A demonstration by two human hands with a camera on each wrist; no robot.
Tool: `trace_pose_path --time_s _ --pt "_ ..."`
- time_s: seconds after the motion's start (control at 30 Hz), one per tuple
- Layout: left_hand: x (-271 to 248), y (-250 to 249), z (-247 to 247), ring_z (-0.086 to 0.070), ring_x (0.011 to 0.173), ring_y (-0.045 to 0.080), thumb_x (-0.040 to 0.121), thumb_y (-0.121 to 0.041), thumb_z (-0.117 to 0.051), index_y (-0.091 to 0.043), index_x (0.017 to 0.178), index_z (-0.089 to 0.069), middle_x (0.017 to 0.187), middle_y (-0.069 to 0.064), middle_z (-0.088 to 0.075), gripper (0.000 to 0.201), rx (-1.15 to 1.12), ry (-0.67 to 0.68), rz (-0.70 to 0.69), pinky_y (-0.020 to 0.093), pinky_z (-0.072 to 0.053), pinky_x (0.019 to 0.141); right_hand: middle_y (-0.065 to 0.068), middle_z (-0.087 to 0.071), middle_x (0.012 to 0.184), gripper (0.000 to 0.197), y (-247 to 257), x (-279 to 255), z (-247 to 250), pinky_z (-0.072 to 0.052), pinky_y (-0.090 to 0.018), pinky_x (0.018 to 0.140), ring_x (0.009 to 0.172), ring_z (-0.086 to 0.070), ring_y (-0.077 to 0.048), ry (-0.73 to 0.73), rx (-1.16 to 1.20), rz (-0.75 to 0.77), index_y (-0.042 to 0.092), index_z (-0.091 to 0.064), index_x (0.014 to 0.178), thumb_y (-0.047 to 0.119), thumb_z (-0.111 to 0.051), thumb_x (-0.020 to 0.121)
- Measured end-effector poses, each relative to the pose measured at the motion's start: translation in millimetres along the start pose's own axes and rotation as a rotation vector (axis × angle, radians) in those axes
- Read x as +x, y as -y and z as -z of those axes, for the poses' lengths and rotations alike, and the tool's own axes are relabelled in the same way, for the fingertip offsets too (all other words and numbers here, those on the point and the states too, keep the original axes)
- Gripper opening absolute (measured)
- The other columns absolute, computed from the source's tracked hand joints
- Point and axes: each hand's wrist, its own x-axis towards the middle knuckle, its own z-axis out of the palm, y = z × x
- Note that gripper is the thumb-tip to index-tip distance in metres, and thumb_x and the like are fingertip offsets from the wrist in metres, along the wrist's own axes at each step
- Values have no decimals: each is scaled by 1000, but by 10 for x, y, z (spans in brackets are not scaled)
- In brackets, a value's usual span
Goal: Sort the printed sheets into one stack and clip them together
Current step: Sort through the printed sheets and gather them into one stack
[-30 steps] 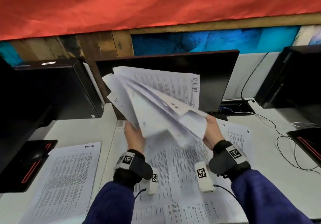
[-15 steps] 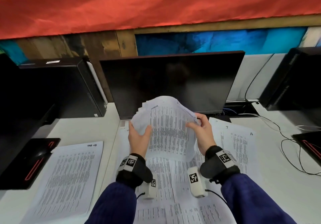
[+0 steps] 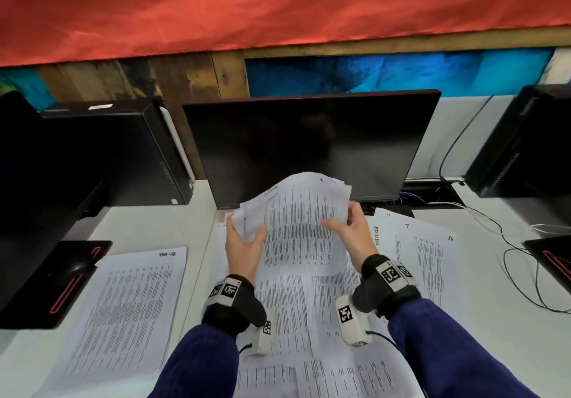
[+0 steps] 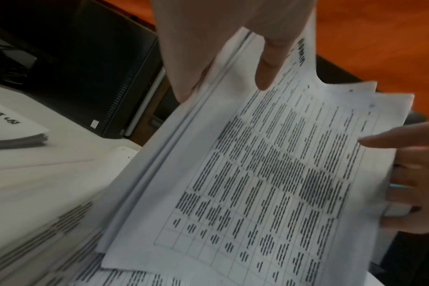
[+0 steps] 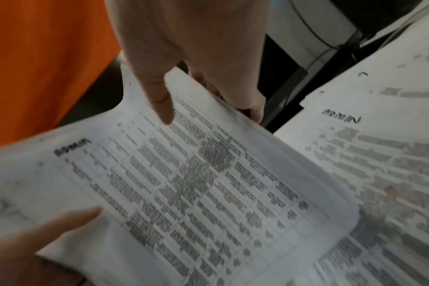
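Item: bundle of printed sheets [image 3: 301,227], held upright over the desk [image 3: 494,289] before the monitor [image 3: 309,144], lower edge on loose sheets [image 3: 296,298], long axis running away from the person; left hand [image 3: 244,244] pinches the left edge, right hand [image 3: 347,231] the right, thumbs in front; both equally near; top corners fanned, squaring likely next

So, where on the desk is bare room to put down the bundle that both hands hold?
Bare desk shows between the left stack and the computer tower, and on the right past the loose sheets, though cables cross there. In front of the monitor, under the bundle, paper crowds everything.
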Motion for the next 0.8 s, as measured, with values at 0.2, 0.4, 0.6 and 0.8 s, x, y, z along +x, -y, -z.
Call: trace_pose_path --time_s 0.2,0.4,0.6,0.8 --pt "-8 21 -77 -55 111 19 89 -18 -62 -16 131 -46 116 -2 -57 44 -59 -47 158 36 -46 99 2 -65 110 20 -31 -38 -202 -51 -23 75 102 -63 -13 13 100 -39 21 -55 113 13 -52 95" --pt "204 -290 102 -57 108 14 92 -17 -59 -8 129 -54 119 -1 -61 38 223 91 -106 27 -44 95 -4 -41 129 71 231 94 56 -33 -39 106 122 -39 -22 -274 -438 345 23 -39 136 16 -75 75" --pt "231 -696 -40 -50 72 13 89 -13 -61 -20 85 -52 78 -10 -50 11 678 311 -672 26 -37 67 7 -68 107 32 780 137 -70 -27 -47 110 107 -57 -18 160 -891 345 31 -61 112 26 -70 82" --pt "354 -598 162 -57 77 20 84 -37 -64 -21 86 -57 78 -5 -56 18 984 192 -569 33 -41 71 -5 -73 103 21 574 136 283 -53 -46 92 95 -69 -22 32 -278 100 12 -68 108 12 -63 88"
